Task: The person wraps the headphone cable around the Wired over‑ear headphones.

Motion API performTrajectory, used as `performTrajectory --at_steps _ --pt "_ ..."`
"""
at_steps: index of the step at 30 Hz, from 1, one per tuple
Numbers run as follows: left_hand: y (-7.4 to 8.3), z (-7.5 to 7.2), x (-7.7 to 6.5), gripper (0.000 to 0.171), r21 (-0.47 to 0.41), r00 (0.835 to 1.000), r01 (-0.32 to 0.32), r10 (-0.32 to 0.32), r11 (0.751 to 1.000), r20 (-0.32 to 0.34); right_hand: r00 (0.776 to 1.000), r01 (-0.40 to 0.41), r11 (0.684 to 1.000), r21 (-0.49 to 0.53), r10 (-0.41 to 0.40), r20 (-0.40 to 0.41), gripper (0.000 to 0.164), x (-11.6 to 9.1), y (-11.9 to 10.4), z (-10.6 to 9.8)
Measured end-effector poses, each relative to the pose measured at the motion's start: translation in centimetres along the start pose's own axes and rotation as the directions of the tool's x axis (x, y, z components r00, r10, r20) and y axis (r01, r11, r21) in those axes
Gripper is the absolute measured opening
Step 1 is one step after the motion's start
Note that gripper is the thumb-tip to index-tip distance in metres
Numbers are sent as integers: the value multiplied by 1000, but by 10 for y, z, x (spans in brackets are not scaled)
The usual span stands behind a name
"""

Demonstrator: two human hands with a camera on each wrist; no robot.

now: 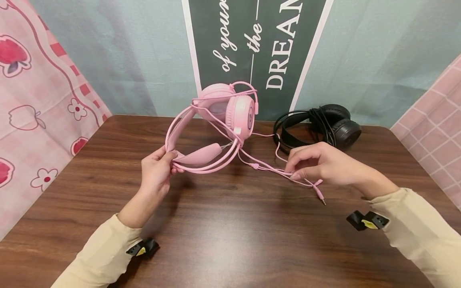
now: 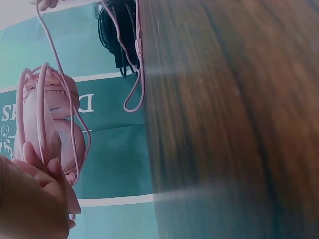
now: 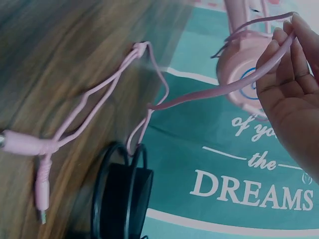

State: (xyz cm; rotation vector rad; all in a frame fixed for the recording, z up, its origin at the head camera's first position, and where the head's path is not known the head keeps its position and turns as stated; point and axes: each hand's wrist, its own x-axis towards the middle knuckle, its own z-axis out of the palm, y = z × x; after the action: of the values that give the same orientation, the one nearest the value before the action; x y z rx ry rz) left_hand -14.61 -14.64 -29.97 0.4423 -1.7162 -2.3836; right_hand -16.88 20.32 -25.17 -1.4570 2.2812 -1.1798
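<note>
My left hand grips the headband of a pink headset, thumb on the near side, and holds it tilted above the table. Its two earcups point away toward the back, and a thin microphone boom sticks out by the nearer one. To the right, my right hand pinches the headset's pink cable between thumb and fingers. Beyond that hand the cable ends in a split with pink plugs, one with a bare metal tip. In the left wrist view, fingers wrap the headband.
Behind my right hand, a black headset with its cable bundled round it lies on the brown wooden table. A green lettered poster hangs on the back curtain. Pink patterned cloth borders the left side, pink tiles the right.
</note>
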Motion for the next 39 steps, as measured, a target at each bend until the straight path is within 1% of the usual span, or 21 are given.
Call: performTrajectory --at_steps 3,6,10,12,15,17,21,24,27,32,34,39 --pt "-1 2 0 23 23 1000 -20 19 1000 11 999 39 999 -12 -39 -4 27 5 -5 -2" --pt "-2 4 0 27 40 1000 -26 26 999 12 998 64 997 -39 -65 -26 28 10 -11 -4" --pt "-2 5 -1 28 51 999 -34 33 998 14 995 66 995 -79 -72 -70 29 17 -18 -7" --pt "-3 5 -2 28 62 999 -45 44 997 22 994 68 995 -74 -74 -86 28 20 -21 -9" --pt "-3 6 -2 29 82 997 -67 64 994 36 992 74 997 -38 -78 -101 28 25 -24 -10" --pt "-3 7 -3 31 97 996 -78 74 992 45 991 77 996 -39 -81 -109 28 29 -25 -11" --pt "-3 9 -4 35 125 996 -75 69 989 56 987 51 995 -81 -63 -148 25 36 -29 -13" --pt "-3 10 -7 38 151 996 -73 65 986 63 982 27 995 -93 -44 -184 22 39 -31 -15" --pt "-3 10 -9 39 176 994 -88 76 980 73 977 9 995 -97 -29 -213 21 40 -32 -16" --pt "-4 12 -13 41 214 990 -105 83 971 111 969 -17 991 -130 -16 -249 20 41 -32 -16" --pt "-5 13 -15 41 231 989 -109 81 967 126 964 -24 991 -128 -11 -267 19 42 -32 -15" --pt "-7 16 -20 40 267 980 -144 101 953 169 952 -27 990 -138 -17 -305 18 44 -30 -11"
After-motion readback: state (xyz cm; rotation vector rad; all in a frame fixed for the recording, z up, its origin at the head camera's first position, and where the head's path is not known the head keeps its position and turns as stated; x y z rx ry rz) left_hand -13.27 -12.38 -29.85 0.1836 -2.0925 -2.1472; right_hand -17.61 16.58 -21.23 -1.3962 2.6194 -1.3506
